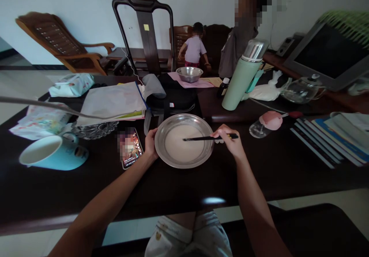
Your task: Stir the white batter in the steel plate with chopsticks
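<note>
A round silver basin sat upright, holding milky liquid; black chopsticks reached over its three-o'clock rim to the middle.

Silver bowl, milky-white liquid, black chopsticks, light-blue mug, pale-green flask

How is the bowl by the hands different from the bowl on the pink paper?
The near bowl has a pale mixture inside and chopsticks over it; the far bowl has no chopsticks.
The left hand holds the near bowl, while the far bowl sits untouched on pink paper.
The near bowl looks bigger than the far bowl, but it's closer.
Both are round and silvery.
</note>
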Demonstrator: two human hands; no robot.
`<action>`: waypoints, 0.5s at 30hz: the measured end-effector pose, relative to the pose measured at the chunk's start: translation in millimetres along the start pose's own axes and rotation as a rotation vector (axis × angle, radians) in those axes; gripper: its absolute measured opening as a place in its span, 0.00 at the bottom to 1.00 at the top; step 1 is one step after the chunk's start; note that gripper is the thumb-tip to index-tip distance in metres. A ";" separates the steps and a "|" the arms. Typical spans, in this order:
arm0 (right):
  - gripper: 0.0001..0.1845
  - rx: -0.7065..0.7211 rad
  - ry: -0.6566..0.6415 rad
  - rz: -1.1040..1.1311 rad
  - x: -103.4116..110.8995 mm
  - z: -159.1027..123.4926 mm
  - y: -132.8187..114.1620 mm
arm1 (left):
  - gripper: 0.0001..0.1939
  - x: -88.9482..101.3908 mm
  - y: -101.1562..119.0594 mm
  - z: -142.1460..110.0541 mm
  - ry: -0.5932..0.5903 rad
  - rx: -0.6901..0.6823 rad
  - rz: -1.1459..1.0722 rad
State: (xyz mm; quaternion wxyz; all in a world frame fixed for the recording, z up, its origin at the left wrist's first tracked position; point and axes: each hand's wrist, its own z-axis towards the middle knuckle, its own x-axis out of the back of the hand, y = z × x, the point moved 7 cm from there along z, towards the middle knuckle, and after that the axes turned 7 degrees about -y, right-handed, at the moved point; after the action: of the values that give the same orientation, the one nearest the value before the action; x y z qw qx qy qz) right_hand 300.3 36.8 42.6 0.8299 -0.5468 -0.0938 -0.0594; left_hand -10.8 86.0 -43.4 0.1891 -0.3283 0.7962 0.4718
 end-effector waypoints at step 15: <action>0.31 -0.022 0.041 0.061 4.9 -1.7 1.9 | 0.04 -1.2 -0.9 1.7 -0.057 0.010 -0.007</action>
State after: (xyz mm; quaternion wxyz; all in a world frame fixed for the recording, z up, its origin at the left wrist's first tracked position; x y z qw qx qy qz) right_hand 305.6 36.0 41.3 0.8270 -0.5572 -0.0592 -0.0461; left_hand -9.3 87.6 -44.0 0.2151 -0.3167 0.7917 0.4761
